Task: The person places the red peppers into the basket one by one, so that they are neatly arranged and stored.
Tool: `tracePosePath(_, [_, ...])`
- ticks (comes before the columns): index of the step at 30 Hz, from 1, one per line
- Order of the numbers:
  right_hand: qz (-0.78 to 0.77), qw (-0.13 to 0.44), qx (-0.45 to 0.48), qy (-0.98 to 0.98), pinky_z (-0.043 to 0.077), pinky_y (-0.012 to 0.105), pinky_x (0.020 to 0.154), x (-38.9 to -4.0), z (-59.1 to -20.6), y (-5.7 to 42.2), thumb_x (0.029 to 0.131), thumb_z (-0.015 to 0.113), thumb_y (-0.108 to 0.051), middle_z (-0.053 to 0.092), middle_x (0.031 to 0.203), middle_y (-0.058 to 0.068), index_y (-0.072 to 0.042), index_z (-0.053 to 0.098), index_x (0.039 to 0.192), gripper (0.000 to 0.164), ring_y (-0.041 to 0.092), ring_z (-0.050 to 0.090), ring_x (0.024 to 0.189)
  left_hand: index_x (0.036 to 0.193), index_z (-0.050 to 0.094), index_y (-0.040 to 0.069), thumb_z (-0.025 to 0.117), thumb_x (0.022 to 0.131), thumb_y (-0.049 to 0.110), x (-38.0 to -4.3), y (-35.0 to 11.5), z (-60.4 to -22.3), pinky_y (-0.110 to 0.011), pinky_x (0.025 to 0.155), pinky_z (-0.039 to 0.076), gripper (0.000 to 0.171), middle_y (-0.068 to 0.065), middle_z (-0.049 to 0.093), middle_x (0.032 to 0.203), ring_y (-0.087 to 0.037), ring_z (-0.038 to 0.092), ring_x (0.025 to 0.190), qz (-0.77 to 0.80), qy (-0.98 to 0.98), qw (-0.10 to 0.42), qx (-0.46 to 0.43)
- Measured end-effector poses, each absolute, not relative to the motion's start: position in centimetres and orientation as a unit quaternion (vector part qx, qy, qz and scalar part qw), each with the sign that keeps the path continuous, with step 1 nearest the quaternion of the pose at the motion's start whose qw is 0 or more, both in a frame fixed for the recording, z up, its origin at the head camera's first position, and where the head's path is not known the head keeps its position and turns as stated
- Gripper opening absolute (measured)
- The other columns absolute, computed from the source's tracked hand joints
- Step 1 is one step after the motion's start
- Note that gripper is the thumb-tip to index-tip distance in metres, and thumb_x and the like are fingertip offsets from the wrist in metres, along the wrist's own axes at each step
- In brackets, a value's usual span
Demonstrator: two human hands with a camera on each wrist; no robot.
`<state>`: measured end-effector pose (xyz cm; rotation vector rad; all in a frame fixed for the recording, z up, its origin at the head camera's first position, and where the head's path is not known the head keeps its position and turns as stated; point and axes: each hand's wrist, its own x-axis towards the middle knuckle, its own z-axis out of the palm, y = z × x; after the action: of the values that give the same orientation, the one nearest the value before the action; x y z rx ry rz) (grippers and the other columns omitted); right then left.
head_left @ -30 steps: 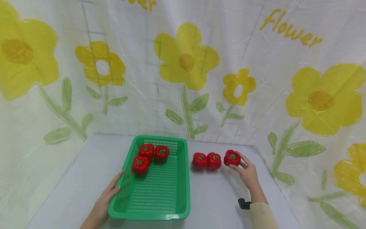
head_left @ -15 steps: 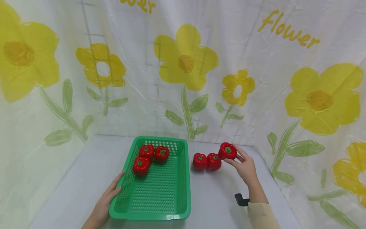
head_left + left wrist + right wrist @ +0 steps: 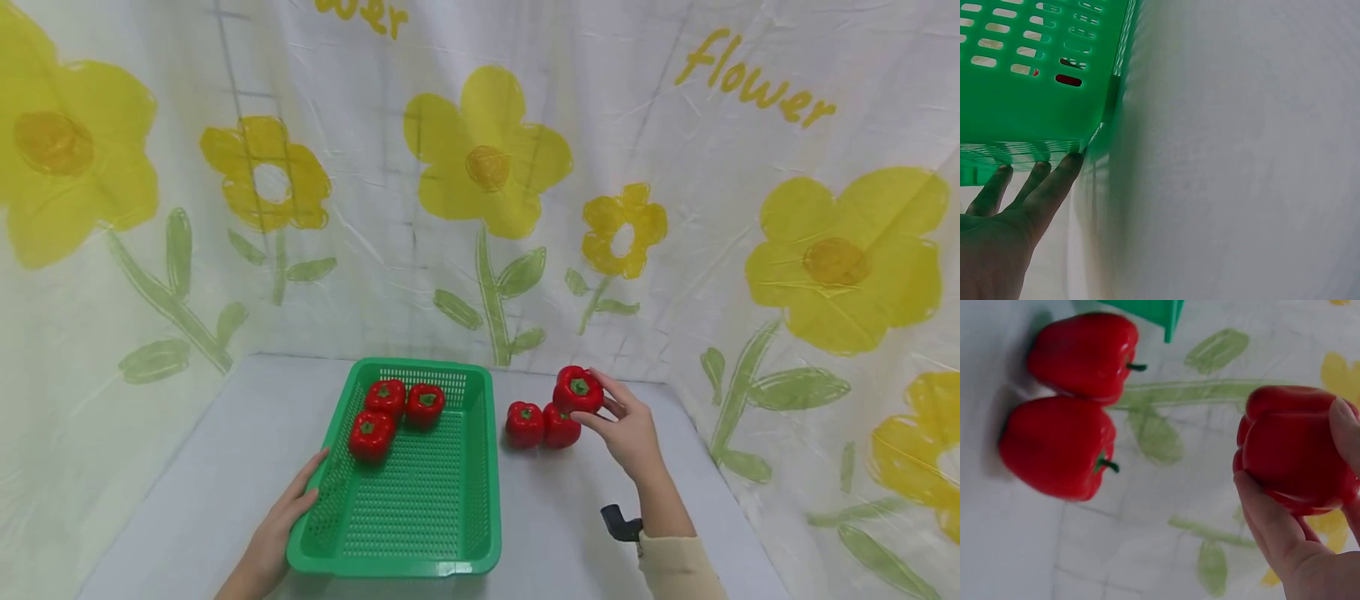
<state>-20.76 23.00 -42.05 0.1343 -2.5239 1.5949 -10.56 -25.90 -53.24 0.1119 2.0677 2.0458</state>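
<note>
My right hand (image 3: 630, 437) grips a red bell pepper (image 3: 578, 389), lifted above the table, its green stem toward the head camera. In the right wrist view the held pepper (image 3: 1297, 450) sits between thumb and fingers. Just left of it, two more bell peppers (image 3: 524, 425) stand side by side on the table; the held one partly covers the nearer of them in the head view. My left hand (image 3: 268, 533) rests against the left side of a green plastic basket (image 3: 493, 492). Its fairly straight fingers (image 3: 1054, 190) touch the basket's outer wall in the left wrist view.
Three red bell peppers (image 3: 371, 436) sit in the basket's far left part. The white table (image 3: 555, 517) ends at a curtain (image 3: 360, 283) printed with yellow flowers. A black wrist mount (image 3: 621, 525) sticks out beside the right sleeve.
My right hand has raised the bell pepper and carried it left, from beside the two table peppers to above the right one. The left hand and basket stay in place.
</note>
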Motion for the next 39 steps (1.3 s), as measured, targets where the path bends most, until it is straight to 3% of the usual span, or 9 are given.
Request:
tracePosePath(4, [0.537,0.071,0.048,-0.839,0.057,0.050,0.093,-20.6,-41.3,21.9,0.083,0.085,-0.035,0.045,0.155,0.002,-0.039,0.051,0.147,0.072,0.040,0.047,0.138,0.162,0.011,0.037,0.025,0.110,0.047,-10.5,-25.9,-53.2,-0.012,0.101,0.034,0.055,-0.001,-0.002,0.171,-0.027,-0.002,0.154,0.693,0.711,0.113,0.034])
tracePosePath(11, [0.547,0.057,0.046,-0.834,0.057,0.050,0.092,-20.5,-40.4,20.5,0.082,0.086,-0.033,0.046,0.155,0.000,-0.038,0.052,0.146,0.073,0.038,0.046,0.138,0.163,0.011,0.035,0.025,0.110,0.046,-10.4,-25.7,-53.1,-0.011,0.097,0.038,0.055,-0.004,-0.002,0.171,-0.039,-0.004,0.154,0.697,0.708,0.113,0.027])
tracePosePath(19, [0.567,0.055,0.075,-0.819,0.057,0.050,0.093,-20.4,-39.3,18.2,0.081,0.087,-0.025,0.042,0.155,0.004,-0.034,0.041,0.153,0.086,0.039,0.045,0.139,0.163,0.011,0.035,0.024,0.111,0.046,-10.3,-25.8,-53.0,-0.012,0.098,0.038,0.055,-0.004,-0.003,0.171,-0.038,-0.003,0.154,0.697,0.708,0.112,0.031])
tracePosePath(24, [0.568,0.046,0.094,-0.816,0.055,0.049,0.097,-20.5,-39.1,16.5,0.080,0.088,-0.024,0.044,0.154,0.002,-0.031,0.045,0.151,0.084,0.035,0.047,0.138,0.162,0.012,0.037,0.024,0.110,0.047,-10.4,-25.8,-53.0,-0.012,0.100,0.035,0.054,-0.001,-0.001,0.171,-0.025,0.000,0.154,0.686,0.718,0.109,0.029])
tracePosePath(31, [0.585,0.039,0.096,-0.804,0.058,0.046,0.091,-20.8,-39.3,14.0,0.077,0.089,-0.016,0.053,0.143,0.002,-0.027,0.050,0.144,0.078,0.033,0.055,0.129,0.162,0.011,0.037,0.025,0.111,0.045,-10.6,-25.7,-53.0,-0.011,0.101,0.034,0.054,-0.001,-0.003,0.171,-0.031,-0.002,0.154,0.695,0.710,0.113,0.034])
tracePosePath(34, [0.600,0.024,0.104,-0.793,0.059,0.043,0.090,-21.0,-39.4,12.5,0.077,0.089,-0.013,0.053,0.140,0.003,-0.025,0.049,0.142,0.077,0.031,0.055,0.127,0.162,0.012,0.038,0.025,0.110,0.046,-10.6,-25.8,-53.0,-0.011,0.101,0.033,0.054,0.000,-0.002,0.171,-0.005,0.008,0.152,0.691,0.714,0.111,0.031])
tracePosePath(36, [0.602,0.017,0.112,-0.790,0.059,0.042,0.091,-21.1,-39.5,11.6,0.077,0.088,-0.012,0.053,0.139,0.003,-0.024,0.049,0.141,0.076,0.030,0.055,0.127,0.162,0.012,0.038,0.025,0.110,0.046,-10.5,-25.8,-53.1,-0.012,0.101,0.033,0.054,0.000,-0.002,0.171,0.012,0.015,0.142,0.690,0.714,0.111,0.032])
tracePosePath(38, [0.597,0.015,0.117,-0.794,0.059,0.042,0.091,-21.1,-39.6,10.7,0.077,0.089,-0.012,0.055,0.137,0.001,-0.025,0.050,0.140,0.075,0.028,0.054,0.128,0.162,0.012,0.038,0.025,0.110,0.046,-10.5,-25.9,-53.1,-0.012,0.102,0.033,0.054,0.000,-0.002,0.171,0.020,0.018,0.134,0.691,0.714,0.111,0.033])
tracePosePath(39, [0.593,0.015,0.122,-0.796,0.058,0.042,0.092,-21.2,-39.7,10.3,0.077,0.089,-0.012,0.055,0.136,0.000,-0.024,0.050,0.140,0.076,0.028,0.053,0.128,0.162,0.011,0.038,0.025,0.110,0.046,-10.6,-25.9,-53.2,-0.012,0.102,0.033,0.054,0.000,-0.002,0.171,0.017,0.017,0.137,0.692,0.713,0.112,0.034])
